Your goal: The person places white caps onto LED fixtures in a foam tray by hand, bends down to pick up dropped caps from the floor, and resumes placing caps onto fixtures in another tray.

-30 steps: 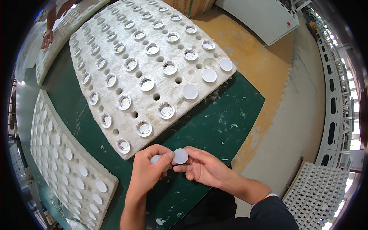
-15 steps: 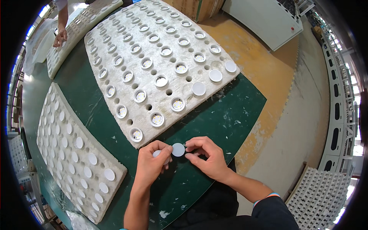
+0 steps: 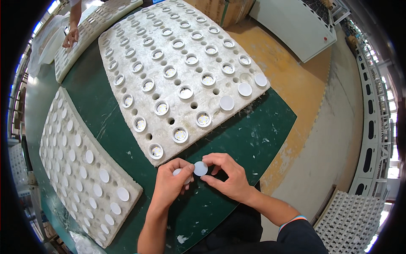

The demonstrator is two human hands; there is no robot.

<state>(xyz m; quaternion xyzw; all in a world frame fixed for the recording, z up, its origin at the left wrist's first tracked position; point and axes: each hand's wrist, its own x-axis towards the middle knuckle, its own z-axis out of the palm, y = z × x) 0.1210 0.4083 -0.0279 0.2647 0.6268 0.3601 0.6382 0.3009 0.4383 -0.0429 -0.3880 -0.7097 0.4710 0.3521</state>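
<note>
Near the table's front edge, a white round cover (image 3: pixel 201 168) is between my two hands. My left hand (image 3: pixel 172 183) is closed, its thumb against the cover's left edge, with more white round covers (image 3: pixel 179 172) in its palm. My right hand (image 3: pixel 230 178) grips the same cover by its rim, index finger above and thumb below. Just beyond lies a pale foam board (image 3: pixel 163 91) set with rows of round white lamp housings (image 3: pixel 180 134), their insides showing yellow dots. Three housings along its right edge have flat white covers (image 3: pixel 226 103) on top.
To the left lies a second foam board (image 3: pixel 131 190) with rows of white discs. Another person's hand (image 3: pixel 71 37) is over a further board at the far left. The green table (image 3: pixel 253 127) ends at the right, beside the floor. A cardboard box (image 3: pixel 220 10) and white cabinet (image 3: pixel 292 29) stand beyond.
My right finger and thumb have closed onto the rim of the cover, where a small gap showed before. The whole view has shifted slightly; the other person's hand has moved a little.
</note>
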